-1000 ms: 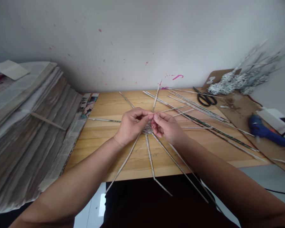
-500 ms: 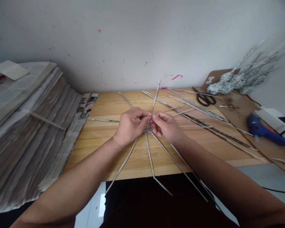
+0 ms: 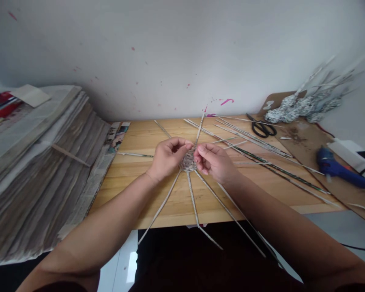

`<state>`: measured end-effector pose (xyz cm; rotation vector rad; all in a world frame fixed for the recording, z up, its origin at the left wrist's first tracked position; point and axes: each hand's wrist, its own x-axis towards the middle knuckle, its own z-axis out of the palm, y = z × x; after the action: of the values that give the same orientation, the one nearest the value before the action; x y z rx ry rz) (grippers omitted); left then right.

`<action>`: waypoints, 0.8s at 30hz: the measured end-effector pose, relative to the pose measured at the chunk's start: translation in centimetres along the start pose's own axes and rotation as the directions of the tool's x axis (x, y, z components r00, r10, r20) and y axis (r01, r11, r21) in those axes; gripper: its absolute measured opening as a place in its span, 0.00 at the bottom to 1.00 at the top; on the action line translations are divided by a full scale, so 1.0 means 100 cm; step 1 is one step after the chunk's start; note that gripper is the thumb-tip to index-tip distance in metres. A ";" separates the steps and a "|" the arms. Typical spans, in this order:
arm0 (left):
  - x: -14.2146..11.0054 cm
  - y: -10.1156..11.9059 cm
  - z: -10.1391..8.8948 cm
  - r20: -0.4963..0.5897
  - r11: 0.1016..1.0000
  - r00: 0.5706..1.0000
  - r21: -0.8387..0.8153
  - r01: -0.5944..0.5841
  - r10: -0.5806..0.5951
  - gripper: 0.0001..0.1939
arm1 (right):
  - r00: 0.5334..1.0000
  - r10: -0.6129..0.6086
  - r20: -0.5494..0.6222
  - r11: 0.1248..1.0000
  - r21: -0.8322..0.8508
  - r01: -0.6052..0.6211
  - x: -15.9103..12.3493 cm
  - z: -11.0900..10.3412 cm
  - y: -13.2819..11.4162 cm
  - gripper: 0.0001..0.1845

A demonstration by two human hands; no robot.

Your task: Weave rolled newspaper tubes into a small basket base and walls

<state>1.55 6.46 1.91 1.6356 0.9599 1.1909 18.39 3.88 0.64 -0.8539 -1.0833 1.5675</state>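
Observation:
A small round woven base of rolled paper lies on the wooden table between my hands. Paper spokes fan out from it on all sides, several of them hanging over the front edge. My left hand curls over the base's left side, thumb and forefinger pinched at its far rim. On the opposite side, my right hand is closed, thumb against a bent forefinger, close to the right rim. Whatever is between the fingertips of either hand is too small or hidden to make out.
Loose rolled paper sticks lie on the right, near black scissors. A blue glue gun rests on cardboard farther right. Bundled paper pieces stand behind. A tall newspaper stack stands at the left.
My hands, whose fingertips were together over the base's far rim, have moved slightly apart. More of the woven base shows between them. The view has shifted a little.

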 end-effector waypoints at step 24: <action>0.013 0.012 -0.013 0.188 0.674 0.907 -0.616 0.408 -0.377 0.11 | 0.993 0.003 -0.115 1.000 0.009 -0.002 0.005 -0.008 0.003 0.20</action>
<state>0.69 7.53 3.59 0.8354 0.7042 1.0135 18.86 4.56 0.10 -0.9285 -0.9925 1.5054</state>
